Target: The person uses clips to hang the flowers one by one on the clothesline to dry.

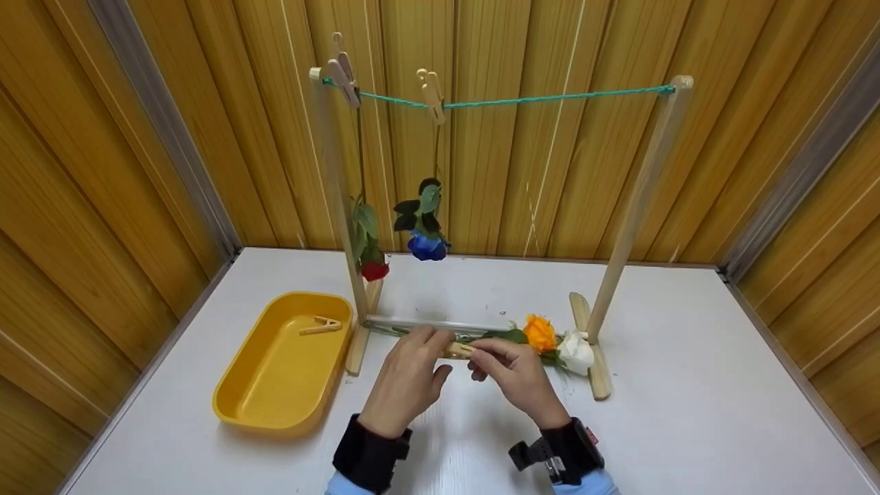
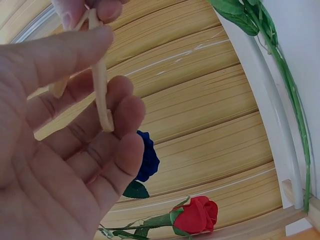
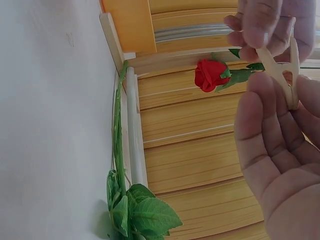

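Note:
Both hands meet at a wooden clothespin (image 1: 459, 350) above the white table. My left hand (image 1: 409, 375) holds its spread legs between thumb and fingers. At the clothespin's other end, the fingertips of my right hand (image 1: 517, 377) pinch it. Behind the hands lie an orange rose (image 1: 540, 333) and a white rose (image 1: 576, 353), their green stems (image 2: 295, 100) running left along the rack's bottom bar. A red rose (image 1: 375, 270) and a blue rose (image 1: 427, 245) hang head down from a teal cord (image 1: 543, 100), each under a clothespin.
A yellow tub (image 1: 275, 399) stands on the left with one loose clothespin (image 1: 321, 326) in it. The wooden rack's right post (image 1: 639, 206) and left post (image 1: 337, 185) carry the cord. Wood-patterned panels (image 1: 495, 179) enclose the table.

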`<move>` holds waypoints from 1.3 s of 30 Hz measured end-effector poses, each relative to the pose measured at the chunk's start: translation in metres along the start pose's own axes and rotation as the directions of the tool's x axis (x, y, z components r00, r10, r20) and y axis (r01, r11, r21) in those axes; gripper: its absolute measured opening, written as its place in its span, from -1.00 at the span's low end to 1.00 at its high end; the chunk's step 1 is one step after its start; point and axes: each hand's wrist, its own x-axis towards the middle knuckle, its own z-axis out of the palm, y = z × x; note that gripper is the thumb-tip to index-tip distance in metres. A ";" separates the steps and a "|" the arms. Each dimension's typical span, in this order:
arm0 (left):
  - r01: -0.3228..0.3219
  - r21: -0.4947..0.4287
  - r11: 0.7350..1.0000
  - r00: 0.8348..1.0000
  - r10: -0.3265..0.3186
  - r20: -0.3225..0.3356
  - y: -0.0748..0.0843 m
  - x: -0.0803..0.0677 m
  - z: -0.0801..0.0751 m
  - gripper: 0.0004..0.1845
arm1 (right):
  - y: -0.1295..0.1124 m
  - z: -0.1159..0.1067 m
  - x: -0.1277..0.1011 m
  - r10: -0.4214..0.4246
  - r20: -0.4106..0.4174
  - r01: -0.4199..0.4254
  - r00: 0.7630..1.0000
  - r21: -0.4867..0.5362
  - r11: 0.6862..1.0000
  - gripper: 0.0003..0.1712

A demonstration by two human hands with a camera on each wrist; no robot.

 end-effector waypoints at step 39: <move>-0.022 0.012 1.000 0.997 0.023 -0.073 -0.003 0.004 -0.008 -0.71 | -0.004 -0.003 0.002 -0.032 -0.056 0.029 0.998 -0.041 0.999 -0.78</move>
